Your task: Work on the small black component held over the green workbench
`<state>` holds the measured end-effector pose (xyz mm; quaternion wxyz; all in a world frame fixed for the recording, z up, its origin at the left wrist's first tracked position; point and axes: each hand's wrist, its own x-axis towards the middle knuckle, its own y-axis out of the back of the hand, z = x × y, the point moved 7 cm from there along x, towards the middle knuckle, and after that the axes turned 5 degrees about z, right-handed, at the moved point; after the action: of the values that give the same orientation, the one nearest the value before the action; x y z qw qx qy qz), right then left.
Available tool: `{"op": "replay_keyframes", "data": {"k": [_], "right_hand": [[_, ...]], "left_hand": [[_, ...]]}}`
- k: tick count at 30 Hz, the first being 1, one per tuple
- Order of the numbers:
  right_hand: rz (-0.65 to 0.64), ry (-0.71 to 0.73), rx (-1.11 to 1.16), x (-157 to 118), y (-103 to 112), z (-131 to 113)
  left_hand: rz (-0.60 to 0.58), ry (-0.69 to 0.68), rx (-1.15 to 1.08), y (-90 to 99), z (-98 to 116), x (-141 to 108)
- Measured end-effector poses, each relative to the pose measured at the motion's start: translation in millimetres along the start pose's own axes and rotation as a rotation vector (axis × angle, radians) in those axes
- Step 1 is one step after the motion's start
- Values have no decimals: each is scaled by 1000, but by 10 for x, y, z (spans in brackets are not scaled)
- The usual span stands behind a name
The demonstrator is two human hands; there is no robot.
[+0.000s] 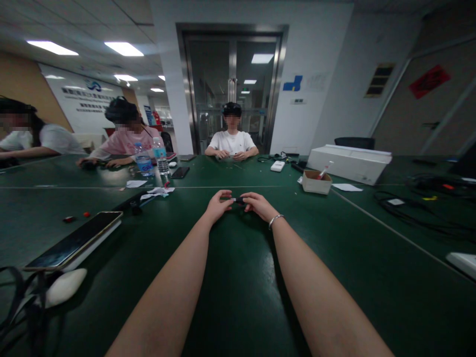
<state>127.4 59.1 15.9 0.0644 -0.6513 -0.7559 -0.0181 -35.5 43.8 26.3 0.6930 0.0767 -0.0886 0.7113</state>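
Note:
Both of my hands meet over the green table (238,277), ahead of me at mid-picture. My right hand (256,204) pinches a small black piece with a silvery end (240,200); its exact kind is too small to make out. Facing it from the other side, my left hand (218,206) has its fingers curled, with the thumb and fingertips at the silvery end. The piece lies level between the two hands, partly hidden by the right fingers.
A phone (78,240) rests on a white box at left, near a white rounded object (66,287) and black straps. Water bottles (144,161), paper scraps (158,192), a small carton (316,182), a long white box (349,163) and black cables (420,208) lie farther out. Several people sit around the table.

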Motion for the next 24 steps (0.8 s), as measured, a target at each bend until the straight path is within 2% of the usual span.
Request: {"op": "replay_keyframes", "data": {"k": [6,16,24], "right_hand": [[-5,10,-3,-6,-1,-11],[7,5,-12,-30,-1,-29],[23,1,-7,-35,5,-28]], "left_hand": [[-10,30,-12,-1,20,-10],[-12,77,-21,-6,-115,57],[-9,12,-33,-1,17,-15]]}}
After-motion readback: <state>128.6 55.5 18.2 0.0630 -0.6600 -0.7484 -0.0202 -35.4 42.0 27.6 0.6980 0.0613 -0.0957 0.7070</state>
